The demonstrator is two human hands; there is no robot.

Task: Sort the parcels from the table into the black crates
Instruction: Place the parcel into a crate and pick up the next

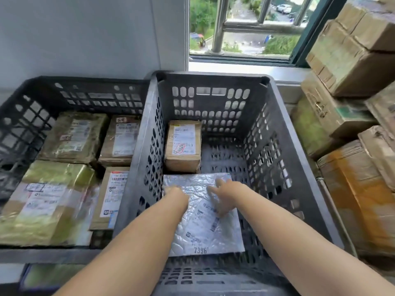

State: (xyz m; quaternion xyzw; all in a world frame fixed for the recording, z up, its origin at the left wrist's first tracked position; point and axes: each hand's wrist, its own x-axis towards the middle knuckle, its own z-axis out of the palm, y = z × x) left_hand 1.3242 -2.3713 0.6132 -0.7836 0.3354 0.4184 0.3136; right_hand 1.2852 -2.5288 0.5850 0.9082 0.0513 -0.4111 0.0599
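- The mailer (205,231) is a flat, silvery, crinkly foil bag. It has a white shipping label with barcodes on top, and "7396" is printed near its close edge.
- It lies flat on the floor of the right crate (299,167), toward the near left side, with its far edge just shy of a brown box (182,146) with its own label.
- The right hand (226,195) is on top of the mailer's far half with its fingers spread out and loose. The fingertips are near the far edge and the thumb is down by the label.
- The left hand (175,194) is at the mailer's far left corner and touching it. It's blurry, so I honestly can't tell if it's gripping the edge or just resting there.
- The left crate (27,116) sits right against the other one and is packed with taped brown and greenish parcels (72,137).
- Cartons (350,60) are stacked up on the right, next to the window (241,26).
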